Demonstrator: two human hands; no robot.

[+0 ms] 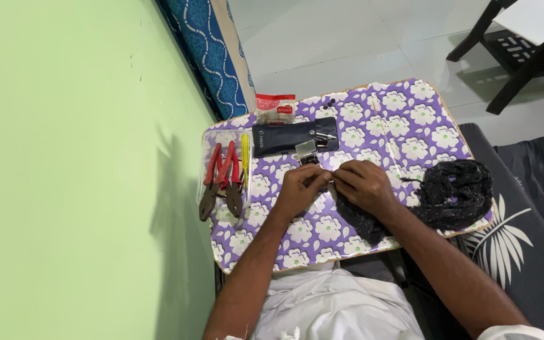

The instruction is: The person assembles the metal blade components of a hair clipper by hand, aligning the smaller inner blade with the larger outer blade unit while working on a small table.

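Our left hand and right hand meet fingertip to fingertip, both pinched narrow on a tiny part too small to tell – it sits mid-table on the purple flowered tabletop. At twelve o'clock lies a dark flat pouch; at nine, two red-handled pliers; at three, a black mesh bundle

We see the left hand and right hand meeting over the floral table, apparently pinching a small part; 2 red-handled pliers lie left.
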